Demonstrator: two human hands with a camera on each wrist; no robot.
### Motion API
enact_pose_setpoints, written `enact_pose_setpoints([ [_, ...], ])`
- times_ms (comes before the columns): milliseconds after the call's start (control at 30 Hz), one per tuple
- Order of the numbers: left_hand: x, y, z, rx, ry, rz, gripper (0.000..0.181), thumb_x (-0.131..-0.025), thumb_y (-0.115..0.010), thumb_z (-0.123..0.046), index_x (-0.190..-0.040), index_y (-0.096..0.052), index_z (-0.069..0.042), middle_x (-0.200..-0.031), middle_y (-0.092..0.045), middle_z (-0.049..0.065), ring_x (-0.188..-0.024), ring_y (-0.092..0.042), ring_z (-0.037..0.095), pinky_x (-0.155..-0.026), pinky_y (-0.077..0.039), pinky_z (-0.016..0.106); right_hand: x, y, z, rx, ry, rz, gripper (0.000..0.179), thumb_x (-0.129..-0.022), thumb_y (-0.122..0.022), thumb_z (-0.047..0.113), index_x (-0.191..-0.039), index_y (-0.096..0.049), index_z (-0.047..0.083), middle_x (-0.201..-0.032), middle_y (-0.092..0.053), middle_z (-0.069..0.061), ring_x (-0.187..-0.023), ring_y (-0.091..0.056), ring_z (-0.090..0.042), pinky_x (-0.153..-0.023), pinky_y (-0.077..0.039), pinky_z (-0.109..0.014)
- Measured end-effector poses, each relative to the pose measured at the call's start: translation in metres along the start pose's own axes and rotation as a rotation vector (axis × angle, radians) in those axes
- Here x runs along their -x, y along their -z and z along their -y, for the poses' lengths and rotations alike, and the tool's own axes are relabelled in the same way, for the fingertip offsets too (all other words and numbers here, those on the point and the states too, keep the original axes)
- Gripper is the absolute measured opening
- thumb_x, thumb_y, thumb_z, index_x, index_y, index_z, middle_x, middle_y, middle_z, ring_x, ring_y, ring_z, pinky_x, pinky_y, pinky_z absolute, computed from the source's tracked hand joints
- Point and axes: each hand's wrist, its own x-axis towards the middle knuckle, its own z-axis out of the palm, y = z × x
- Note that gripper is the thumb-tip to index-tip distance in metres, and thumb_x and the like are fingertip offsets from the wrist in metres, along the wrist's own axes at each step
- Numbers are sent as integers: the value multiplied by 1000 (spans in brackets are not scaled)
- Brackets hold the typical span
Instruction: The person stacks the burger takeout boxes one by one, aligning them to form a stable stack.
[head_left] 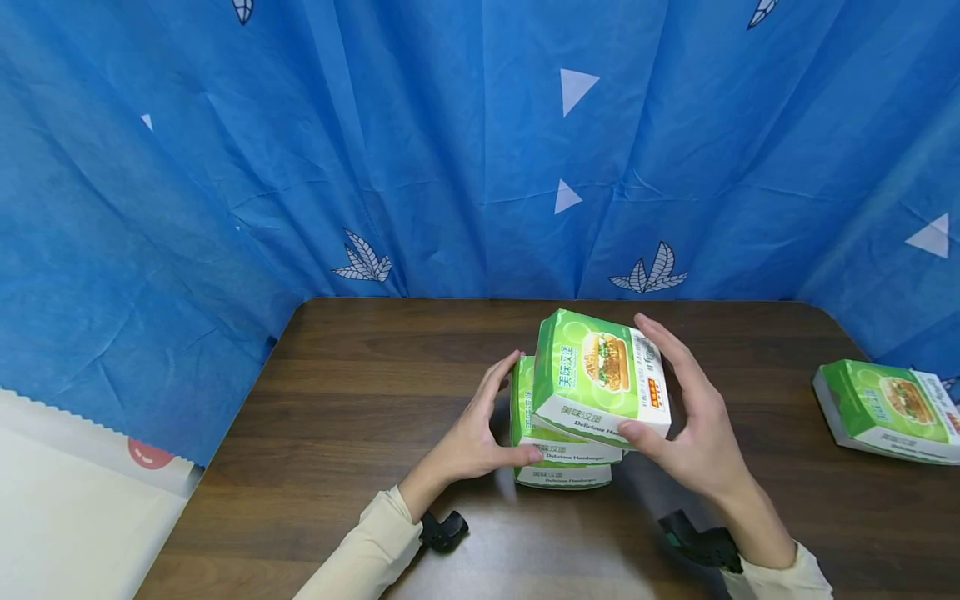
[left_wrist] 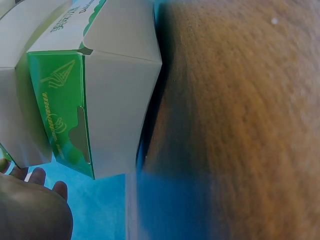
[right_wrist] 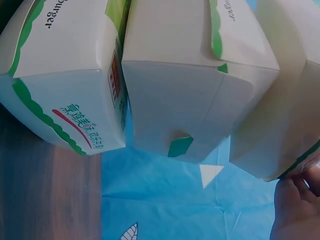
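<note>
Two green-and-white hamburger boxes are stacked on the table, the lower box (head_left: 562, 477) under the middle box (head_left: 573, 453). My left hand (head_left: 474, 440) holds the middle box at its left side, thumb at the front and fingers toward the back. Over the stack, my right hand (head_left: 699, 429) grips a third hamburger box (head_left: 558, 400) by its right side, with the thumb on the front edge and fingers at the back corner. That top box is tilted and overlaps the middle one. In the right wrist view, the lower box (right_wrist: 60, 110), middle box (right_wrist: 175, 105) and held box (right_wrist: 275, 125) line up.
Another hamburger box (head_left: 900, 412) lies at the table's right edge. The brown wooden table (head_left: 360, 375) backs onto a blue curtain (head_left: 465, 150) with leaf and triangle prints. A white cloth (head_left: 67, 500) hangs at the lower left.
</note>
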Motion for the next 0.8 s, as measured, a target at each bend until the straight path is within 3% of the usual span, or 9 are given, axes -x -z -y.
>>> enact_pose_setpoints([
  [167,0,0,1,8,-9,1,117,-73,-71,-82,-164,-13,-37,-169,-20,-3,-151,-28,24,-119,-26,65,-3,-4,-1,-25,18,36,108,-65,-82,2,-161,-36,18,-165,-36,-3,-143,-37,-16,-113,-31,-20],
  [533,1,0,-1,15,3,11,117,-73,-72,-81,-164,-12,-37,-168,-19,-7,-151,-28,26,-120,-26,64,-7,-9,-3,-74,55,84,107,-67,-80,1,-162,-32,15,-167,-34,-6,-139,-39,-16,-111,-34,-18],
  [800,-2,6,-4,-3,-64,-16,121,-74,-73,-79,-166,-12,-28,-169,-20,-2,-154,-24,23,-121,-25,62,-8,-10,-2,-82,54,109,108,-68,-79,-1,-163,-30,16,-167,-33,-5,-136,-40,-15,-107,-37,-17],
])
